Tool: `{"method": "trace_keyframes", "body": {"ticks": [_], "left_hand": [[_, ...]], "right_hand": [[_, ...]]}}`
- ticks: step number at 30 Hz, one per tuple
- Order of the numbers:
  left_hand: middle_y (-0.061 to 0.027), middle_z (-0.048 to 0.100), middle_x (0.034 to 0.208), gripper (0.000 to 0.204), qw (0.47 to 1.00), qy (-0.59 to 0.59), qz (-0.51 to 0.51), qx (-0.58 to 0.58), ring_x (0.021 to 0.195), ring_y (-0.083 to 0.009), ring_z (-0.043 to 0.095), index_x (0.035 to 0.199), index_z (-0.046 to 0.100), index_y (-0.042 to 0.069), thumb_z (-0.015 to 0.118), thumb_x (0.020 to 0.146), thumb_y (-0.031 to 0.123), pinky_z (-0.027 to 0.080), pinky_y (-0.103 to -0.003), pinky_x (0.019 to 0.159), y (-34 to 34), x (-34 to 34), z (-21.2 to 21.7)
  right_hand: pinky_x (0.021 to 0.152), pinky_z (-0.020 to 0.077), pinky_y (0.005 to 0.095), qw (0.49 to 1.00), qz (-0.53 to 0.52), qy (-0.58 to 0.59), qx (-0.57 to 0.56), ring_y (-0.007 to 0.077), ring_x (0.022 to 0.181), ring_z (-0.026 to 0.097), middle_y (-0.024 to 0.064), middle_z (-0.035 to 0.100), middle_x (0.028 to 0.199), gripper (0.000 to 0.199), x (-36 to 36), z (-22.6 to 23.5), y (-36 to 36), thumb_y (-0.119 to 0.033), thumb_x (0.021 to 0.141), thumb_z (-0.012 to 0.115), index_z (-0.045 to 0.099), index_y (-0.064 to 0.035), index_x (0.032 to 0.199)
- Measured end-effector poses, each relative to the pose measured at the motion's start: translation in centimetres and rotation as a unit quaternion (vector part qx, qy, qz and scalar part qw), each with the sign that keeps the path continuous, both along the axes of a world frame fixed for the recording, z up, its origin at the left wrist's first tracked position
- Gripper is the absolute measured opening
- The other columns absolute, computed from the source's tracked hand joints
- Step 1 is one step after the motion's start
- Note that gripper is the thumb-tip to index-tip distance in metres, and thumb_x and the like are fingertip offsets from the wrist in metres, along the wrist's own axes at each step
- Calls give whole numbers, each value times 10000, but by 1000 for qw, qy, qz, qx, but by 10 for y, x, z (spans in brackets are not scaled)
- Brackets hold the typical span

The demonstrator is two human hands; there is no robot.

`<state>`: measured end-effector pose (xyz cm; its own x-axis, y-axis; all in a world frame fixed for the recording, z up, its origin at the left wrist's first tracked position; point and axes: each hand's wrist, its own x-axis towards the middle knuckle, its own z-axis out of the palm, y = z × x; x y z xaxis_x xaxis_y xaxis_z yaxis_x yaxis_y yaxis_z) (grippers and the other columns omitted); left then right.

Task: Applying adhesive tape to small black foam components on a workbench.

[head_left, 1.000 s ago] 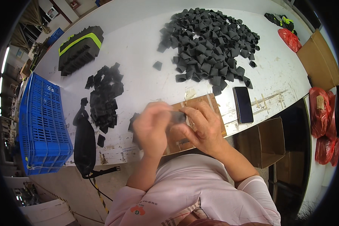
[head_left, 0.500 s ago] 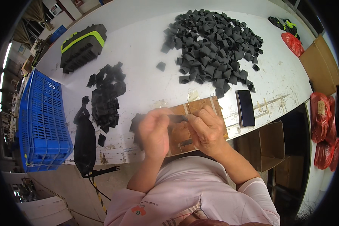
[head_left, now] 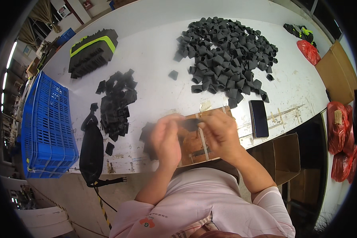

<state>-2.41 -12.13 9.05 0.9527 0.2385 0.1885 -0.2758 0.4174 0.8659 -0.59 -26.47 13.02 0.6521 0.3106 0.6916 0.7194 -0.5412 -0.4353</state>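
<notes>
Between my two hands is a small black fabric piece (head_left: 191, 125), held above a brown board (head_left: 192, 148) with pale strips across it. My left hand (head_left: 166, 139) is blurred and closes on the piece's left end. At its right end, the fingers of my right hand (head_left: 223, 133) pinch it. Dark flat pieces (head_left: 147, 137) lie beside my left hand, partly covered by it. Farther off on the table sits a big heap of dark grey folded fabric loops (head_left: 230, 59). A smaller pile of black pieces (head_left: 116, 103) spreads to the left.
A blue plastic crate (head_left: 49, 127) stands at the left edge, near a black waist bag (head_left: 92, 148). Behind them is a dark stack with a yellow-green band (head_left: 93, 51). A phone (head_left: 259, 119) lies to the right. Cardboard boxes (head_left: 285, 154) and red plastic bags (head_left: 339, 131) are beyond.
The view has shifted slightly, so the table's things appear a little lower. My right hand's fingers have spread somewhat on the piece. Both hands stay over the board.
</notes>
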Motion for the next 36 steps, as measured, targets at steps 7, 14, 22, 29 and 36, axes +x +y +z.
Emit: {"method": "trace_keyframes", "body": {"ticks": [7,14,22,29,36], "left_hand": [[-113,556,943,360,998,16,-40,55,815,-141,536,1098,459,-57,567,761,12,436,-258,740,-15,-36,17],[-48,579,761,134,986,0,13,166,664,-94,547,876,532,-17,607,766,-5,449,-224,605,-14,-36,-2],[-34,570,692,61,953,44,-17,299,616,-49,503,743,560,-21,605,714,-50,408,-188,547,-7,-40,8],[-46,551,651,56,937,77,24,341,599,-56,502,795,563,-4,585,749,19,412,-210,539,17,-37,-30],[-175,557,931,173,694,258,194,643,895,-333,527,867,564,4,612,722,86,411,-408,770,128,1,-88]], "right_hand": [[498,368,197,734,124,426,515,78,528,458,10,520,618,204,-38,-16,-1,-160,881,512,563,-27,735],[488,374,225,568,184,592,542,94,527,469,17,530,603,239,-45,-36,1,-220,885,504,561,-23,762],[485,411,277,982,-11,97,159,195,550,510,95,553,706,227,-45,-40,3,60,624,654,573,3,828],[436,404,270,994,-49,92,41,165,509,514,104,553,690,132,-23,-43,-17,33,676,592,564,-2,800],[511,348,174,911,-208,207,290,47,586,450,20,563,690,282,55,-35,-53,-234,882,509,603,30,919]]}}
